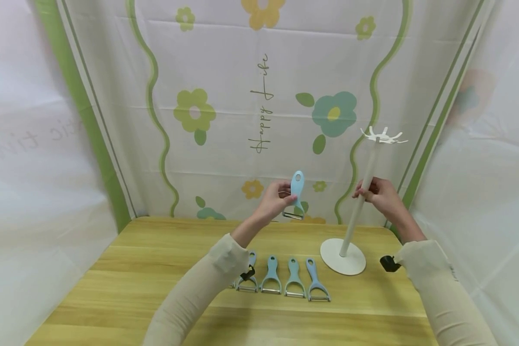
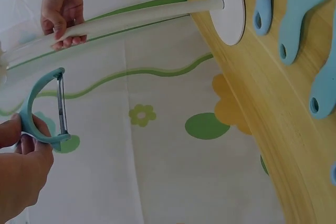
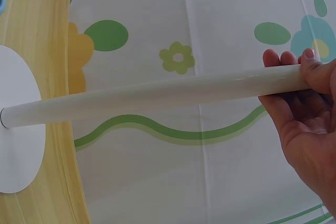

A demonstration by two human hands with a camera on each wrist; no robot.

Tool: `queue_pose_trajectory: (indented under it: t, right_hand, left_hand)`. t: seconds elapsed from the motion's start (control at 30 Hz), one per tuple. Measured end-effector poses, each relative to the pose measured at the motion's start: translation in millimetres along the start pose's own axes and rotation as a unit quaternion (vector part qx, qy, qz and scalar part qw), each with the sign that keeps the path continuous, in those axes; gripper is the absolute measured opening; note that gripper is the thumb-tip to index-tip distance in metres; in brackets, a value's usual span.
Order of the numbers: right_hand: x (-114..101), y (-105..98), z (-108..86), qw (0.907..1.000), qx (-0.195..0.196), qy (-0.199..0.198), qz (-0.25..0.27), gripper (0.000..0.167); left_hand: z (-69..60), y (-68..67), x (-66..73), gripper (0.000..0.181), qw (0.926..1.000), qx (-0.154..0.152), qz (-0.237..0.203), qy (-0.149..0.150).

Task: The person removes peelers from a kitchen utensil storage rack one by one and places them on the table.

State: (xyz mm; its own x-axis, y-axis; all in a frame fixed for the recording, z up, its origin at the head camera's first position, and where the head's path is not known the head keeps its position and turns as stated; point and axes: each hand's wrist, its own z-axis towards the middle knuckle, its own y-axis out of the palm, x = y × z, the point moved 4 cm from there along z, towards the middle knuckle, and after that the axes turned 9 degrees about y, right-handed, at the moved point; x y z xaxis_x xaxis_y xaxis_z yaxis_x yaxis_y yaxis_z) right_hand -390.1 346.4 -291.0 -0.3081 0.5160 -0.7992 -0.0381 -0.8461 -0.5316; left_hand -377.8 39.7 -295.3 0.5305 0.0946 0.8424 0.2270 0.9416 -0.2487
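My left hand (image 1: 277, 199) pinches a light blue peeler (image 1: 297, 188) by its handle, above the table's back edge. The handle's holed end points up and the metal blade hangs at the bottom; the left wrist view shows the peeler's curved head (image 2: 30, 98) beyond the fingertips. Thumb and fingers of my right hand (image 1: 385, 198) grip the white pole (image 1: 355, 218) of a stand, seen close in the right wrist view. A ring of white hooks (image 1: 385, 139) tops the pole, with nothing hanging there. Its round base (image 1: 334, 259) is on the table, and the pole leans right in the head view.
Several blue and green peelers lie in a row on the wooden table (image 1: 155, 269), among them a green peeler (image 1: 293, 269) and a blue peeler (image 1: 313, 271). My left sleeve (image 1: 199, 283) partly covers the row's left end. A flowered curtain (image 1: 225, 158) hangs behind the table.
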Motion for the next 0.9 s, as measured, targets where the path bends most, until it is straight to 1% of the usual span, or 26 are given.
queue_pose_trajectory:
  t: [0.23,0.47,0.73,0.9]
  right_hand:
    - [-2.3,0.2,-0.1,0.9999,0.004,-0.012,-0.002,0.024]
    - [-0.8,0.9,-1.0,1.0,0.003,-0.007,-0.002,0.023]
    - [-1.4,0.0,-1.8,1.0,0.005,-0.006,-0.004,0.022]
    - [-1.5,0.7,-1.3,1.0,0.004,-0.006,-0.004,0.022]
  left_hand:
    - [-12.4,-14.2,-9.5,0.031,0.9997,0.01,-0.009,-0.019]
    - [-26.6,-28.2,-23.1,0.029,0.9992,0.021,-0.006,-0.034]
    - [-38.4,-35.9,-31.6,0.029,0.9987,0.027,-0.007,-0.043]
    - [-46.9,-41.0,-38.2,0.028,0.998,0.038,-0.009,-0.049]
